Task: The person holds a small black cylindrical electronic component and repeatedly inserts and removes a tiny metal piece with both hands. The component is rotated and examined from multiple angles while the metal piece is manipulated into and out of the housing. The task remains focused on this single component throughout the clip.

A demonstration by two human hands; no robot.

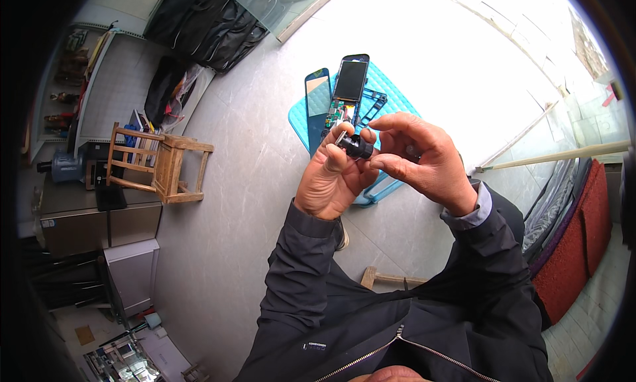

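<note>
Above a blue plastic stool [299, 119], my left hand [338, 178] pinches a small black cylindrical part, like a lens module [358, 147], with a thin flat plate at its left end. Just to its right is my right hand [427, 158], its thumb and forefinger apart around the part's free end. Whether the thumb touches the part I cannot tell. On the stool lies an opened handheld device with a dark screen [351, 81] and a green circuit board [342, 110] below it. Beside it are a glossy dark-edged panel [318, 98] and a black plastic frame [375, 106].
A small wooden chair [169, 166] stands on the tiled floor to the left, near a metal cabinet [136, 224] and shelves. Rolled mats, one red [575, 239], lean at the right. A wooden bar [397, 278] shows close to my legs.
</note>
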